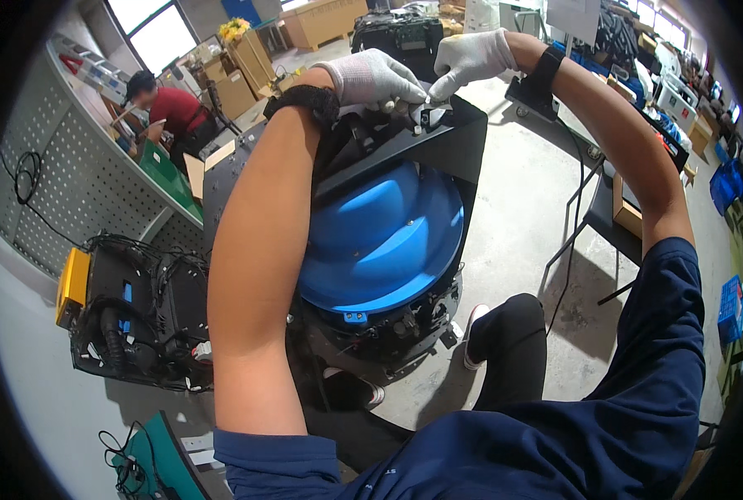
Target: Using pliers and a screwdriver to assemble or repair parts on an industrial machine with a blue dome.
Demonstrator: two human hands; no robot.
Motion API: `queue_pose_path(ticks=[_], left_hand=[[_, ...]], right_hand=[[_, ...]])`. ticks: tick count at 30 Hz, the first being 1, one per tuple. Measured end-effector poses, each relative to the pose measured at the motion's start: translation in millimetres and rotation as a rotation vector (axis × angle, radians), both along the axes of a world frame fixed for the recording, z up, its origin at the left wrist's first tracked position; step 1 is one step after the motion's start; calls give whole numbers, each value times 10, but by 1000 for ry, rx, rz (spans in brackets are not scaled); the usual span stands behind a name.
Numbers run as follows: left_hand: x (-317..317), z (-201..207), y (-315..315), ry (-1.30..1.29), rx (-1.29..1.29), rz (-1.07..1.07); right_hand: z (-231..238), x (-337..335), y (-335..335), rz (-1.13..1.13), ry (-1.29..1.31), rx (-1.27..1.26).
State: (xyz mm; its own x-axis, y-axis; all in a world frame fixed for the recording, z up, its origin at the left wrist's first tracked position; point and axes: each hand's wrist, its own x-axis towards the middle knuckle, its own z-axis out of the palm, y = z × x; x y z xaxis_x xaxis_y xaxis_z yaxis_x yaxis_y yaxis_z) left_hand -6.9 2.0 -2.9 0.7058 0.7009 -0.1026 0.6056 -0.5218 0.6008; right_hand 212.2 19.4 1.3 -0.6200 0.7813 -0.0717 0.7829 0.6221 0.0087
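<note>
In front of me stands a black machine with a black panel along its top and a big round blue tub set in its body. My left hand, in a white glove, bends over the panel's top edge with its fingers closed. From the right, my white-gloved right hand meets it, thumb and fingers pinched together. Both sets of fingertips come together at a small pale fitting on the panel. What lies between the fingers is too small to make out.
Left of the machine sits a black unit with cables and a yellow block. A perforated grey panel rises beyond it. A person in red sits farther back. At right stands a black stool carrying a cardboard box.
</note>
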Motion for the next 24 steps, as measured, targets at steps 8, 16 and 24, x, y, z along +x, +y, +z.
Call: queue_pose_path(ticks=[8,16,24], left_hand=[[-18,7,-9,0,-2,1],[-17,5,2,-35,-40,7],[-19,-17,-4,-47,-40,6]], right_hand=[[-18,-10,107,22,14,-46],[-15,-37,81,-41,-50,88],[-219,74,-21,-26,98,156]])
